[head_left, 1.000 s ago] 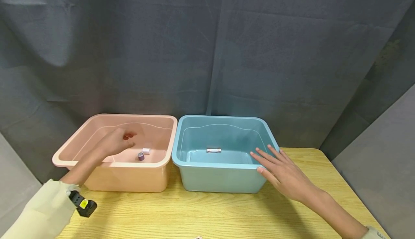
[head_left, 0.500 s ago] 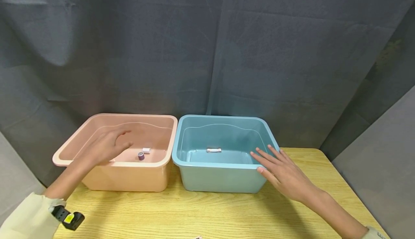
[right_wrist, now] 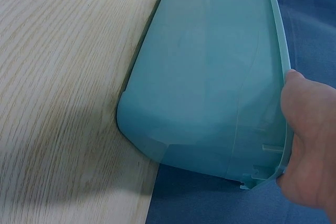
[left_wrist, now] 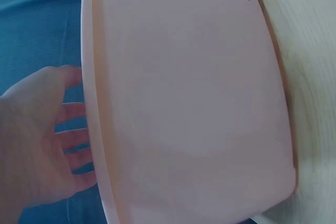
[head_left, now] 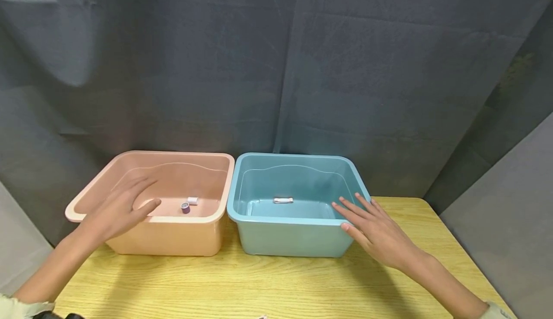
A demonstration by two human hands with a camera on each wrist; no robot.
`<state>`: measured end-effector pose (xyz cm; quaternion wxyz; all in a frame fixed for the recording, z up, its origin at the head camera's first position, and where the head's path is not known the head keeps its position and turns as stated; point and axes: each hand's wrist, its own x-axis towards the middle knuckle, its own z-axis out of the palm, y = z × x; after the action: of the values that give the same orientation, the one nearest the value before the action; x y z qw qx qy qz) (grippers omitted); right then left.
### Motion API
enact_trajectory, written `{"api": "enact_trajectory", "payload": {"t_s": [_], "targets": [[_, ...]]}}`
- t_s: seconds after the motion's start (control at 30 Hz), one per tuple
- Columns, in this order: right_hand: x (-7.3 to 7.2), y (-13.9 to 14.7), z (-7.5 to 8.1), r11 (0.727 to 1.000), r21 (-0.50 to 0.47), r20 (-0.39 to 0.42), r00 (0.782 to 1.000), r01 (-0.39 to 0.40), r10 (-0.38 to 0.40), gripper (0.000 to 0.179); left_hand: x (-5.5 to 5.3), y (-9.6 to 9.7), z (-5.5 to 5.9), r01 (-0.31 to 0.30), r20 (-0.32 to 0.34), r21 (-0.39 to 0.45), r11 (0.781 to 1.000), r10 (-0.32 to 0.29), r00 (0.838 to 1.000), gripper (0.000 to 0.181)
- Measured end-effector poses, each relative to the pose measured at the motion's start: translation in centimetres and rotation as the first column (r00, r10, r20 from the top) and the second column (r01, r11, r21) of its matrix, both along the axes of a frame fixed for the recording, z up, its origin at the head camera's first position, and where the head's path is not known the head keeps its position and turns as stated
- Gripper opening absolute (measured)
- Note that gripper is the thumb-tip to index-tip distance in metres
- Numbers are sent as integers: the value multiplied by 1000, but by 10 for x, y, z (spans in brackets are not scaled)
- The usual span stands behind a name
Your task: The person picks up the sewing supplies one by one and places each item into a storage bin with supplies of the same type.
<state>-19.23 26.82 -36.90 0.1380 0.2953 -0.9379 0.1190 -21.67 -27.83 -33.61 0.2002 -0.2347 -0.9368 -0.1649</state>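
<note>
At eight o'clock in the head view, the left hand (head_left: 116, 212) is above the near-left rim of the pink tub (head_left: 166, 238), drawn back from its deeper position over the tub. Its curled fingers have straightened and spread; they hold nothing. Toward four o'clock inside this tub lie a small purple-sided roll (head_left: 185, 207) and a small white cylinder (head_left: 192, 201), both unmoved, so I judge that the hand is free of them. The right hand (head_left: 382, 237), at four o'clock, stays with spread fingers at the near-right corner of the blue tub (head_left: 294, 238). Inside that tub, toward eight o'clock, lies a small white strip (head_left: 282, 200).

From the left wrist, the left hand appears at eight o'clock; the pink rim hides its fingertips, and I cannot tell if they touch it.

From the right wrist, the right hand is at four o'clock, its thumb apparently resting on the blue rim; its other fingers are hidden.
</note>
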Motion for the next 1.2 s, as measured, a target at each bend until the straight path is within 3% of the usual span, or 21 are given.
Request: {"api": "enact_trajectory", "payload": {"t_s": [0.2, 0.5, 0.93, 1.2], "targets": [[0, -1, 1, 1000, -4, -6, 1000, -8, 8, 45, 25, -9, 0, -116, 65, -29, 993, 118, 991, 57], [0, 0, 0, 1000, -6, -5, 1000, -8, 8, 45, 50, -19, -8, -145, 25, -14, 989, 146, 989, 48], [0, -1, 0, 1000, 6, -7, 1000, -7, 7, 45, 60, -25, -27, -154, -46, -7, 988, 153, 987, 37], [0, 0, 1, 1000, 4, 1, 1000, -6, 6, 45, 58, -22, -34, -210, -45, 60, 976, 213, 976, 36]]}}
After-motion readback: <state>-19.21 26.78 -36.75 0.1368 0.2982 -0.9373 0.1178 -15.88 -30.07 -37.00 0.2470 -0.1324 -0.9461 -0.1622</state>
